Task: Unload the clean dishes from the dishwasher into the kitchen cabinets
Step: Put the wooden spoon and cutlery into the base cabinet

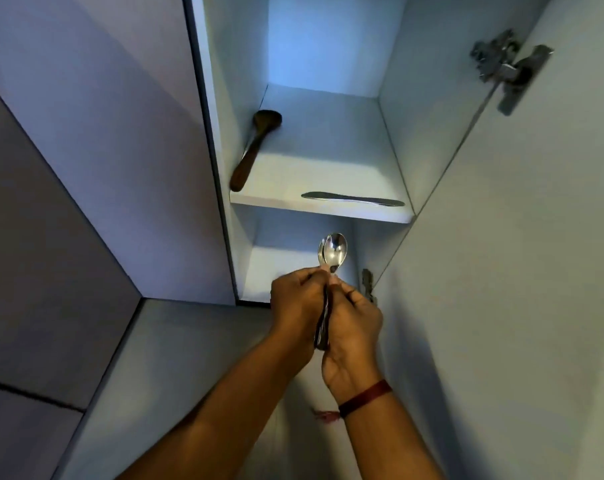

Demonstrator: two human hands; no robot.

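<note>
I look up into an open white wall cabinet. My left hand and my right hand are pressed together below it, both gripping a bundle of steel spoons. The spoon bowls stick up above my fingers, in front of the lower compartment. The handles run down between my palms and are mostly hidden. On the shelf above lie a dark wooden spoon along the left wall and a steel butter knife along the front edge.
The cabinet door stands open on the right, with a metal hinge near its top and another hinge beside my right hand. A closed cabinet front is on the left. A red thread band circles my right wrist.
</note>
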